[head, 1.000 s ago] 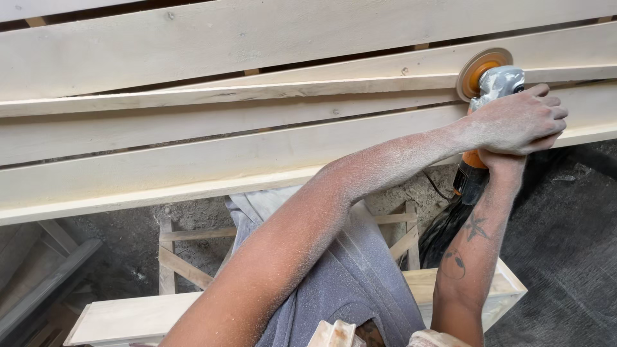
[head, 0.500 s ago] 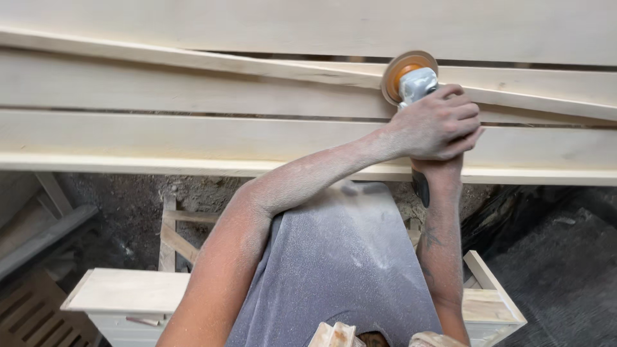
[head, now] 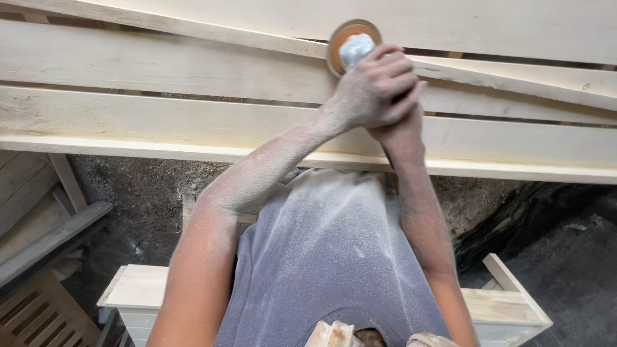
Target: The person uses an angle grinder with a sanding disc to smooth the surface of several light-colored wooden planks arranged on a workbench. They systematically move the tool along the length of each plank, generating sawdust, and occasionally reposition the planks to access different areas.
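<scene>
Head view. Both hands clasp one power sander point(head: 352, 46). Left hand point(head: 369, 90) lies on top, fingers wrapped closed round the tool's grey head. Right hand point(head: 402, 132) sits beneath and nearer, closed on the tool's body; its fingers are mostly hidden under the left, so exact grip cannot be told. Orange sanding disc point(head: 340, 35) rests flat against a pale wooden plank point(head: 160, 67), at the point where a thin slanted strip point(head: 193, 29) crosses the far boards. Nearest plank point(head: 128, 125) runs left to right just below the wrists. Forearms and grey shirt point(head: 328, 257) coated in fine dust. A pale wooden cabinet point(head: 138, 289) stands near, below the body.

Judgement: sanding of the plank face is in hand. Next move calls for keeping the disc flat and pressure even while travelling along the grain, minding the strip's raised edge.
</scene>
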